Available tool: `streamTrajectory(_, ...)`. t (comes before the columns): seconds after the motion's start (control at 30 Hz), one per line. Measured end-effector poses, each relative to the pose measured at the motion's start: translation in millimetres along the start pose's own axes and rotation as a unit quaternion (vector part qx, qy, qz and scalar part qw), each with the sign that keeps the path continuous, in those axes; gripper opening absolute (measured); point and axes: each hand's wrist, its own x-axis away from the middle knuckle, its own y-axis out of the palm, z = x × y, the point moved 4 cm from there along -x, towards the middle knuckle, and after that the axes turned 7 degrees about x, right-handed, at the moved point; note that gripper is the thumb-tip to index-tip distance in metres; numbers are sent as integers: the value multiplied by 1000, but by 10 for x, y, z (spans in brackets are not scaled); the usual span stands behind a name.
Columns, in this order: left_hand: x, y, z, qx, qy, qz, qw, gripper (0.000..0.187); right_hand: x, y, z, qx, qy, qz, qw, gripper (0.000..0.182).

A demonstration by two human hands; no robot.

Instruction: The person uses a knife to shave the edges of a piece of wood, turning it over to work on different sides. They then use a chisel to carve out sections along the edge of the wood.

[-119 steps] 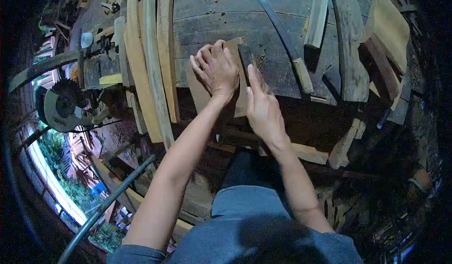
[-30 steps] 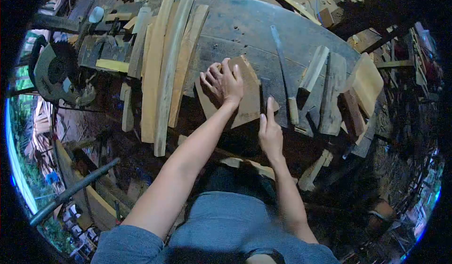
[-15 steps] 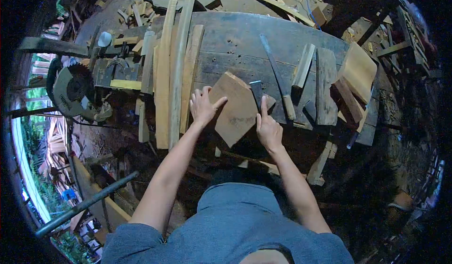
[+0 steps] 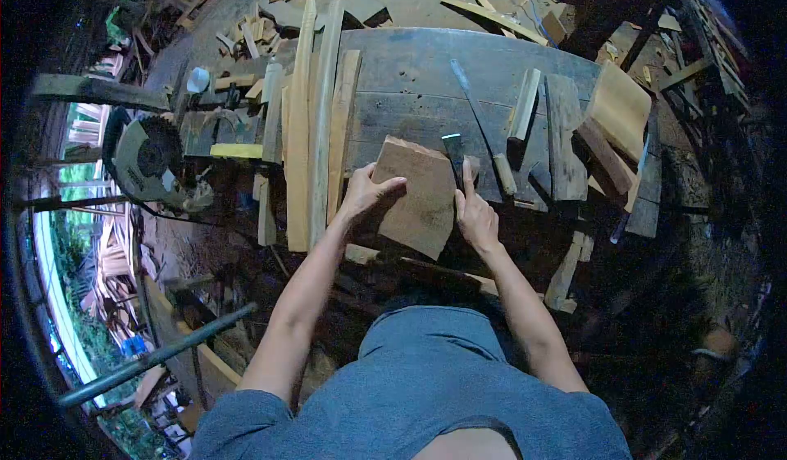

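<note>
A flat brown wooden board (image 4: 416, 199) with a rough far edge lies at the bench's near edge. My left hand (image 4: 366, 193) grips its left side, thumb lying across the top face and fingers at the edge. At the opposite side is my right hand (image 4: 479, 218), its thumb against the board's edge, index finger stretched forward and the other fingers curled. Just beyond that fingertip rests a dark metal blade (image 4: 453, 148) with a bright edge. A long chisel-like tool (image 4: 479, 120) with a wooden handle lies farther right.
Long wooden strips (image 4: 320, 132) lie left of the board on the workbench (image 4: 393, 58). A circular saw (image 4: 147, 161) stands at far left. Wood blocks (image 4: 566, 136) and a curved wooden piece (image 4: 621, 120) sit at right. Scrap wood (image 4: 492, 19) litters the ground beyond.
The board has turned between my hands, from corner toward me to a nearly square position. Both hands have moved with it, and the whole view has shifted slightly.
</note>
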Motion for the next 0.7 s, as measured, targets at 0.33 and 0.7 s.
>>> streamTrajectory(0.33, 255, 120, 753, -378, 341, 120, 852, 59, 141, -414, -159, -255, 29, 5, 966, 58)
streamTrajectory(0.7, -413, -34, 739, -343, 165, 43, 924, 56, 351, -927, -570, -328, 7, -62, 943, 52)
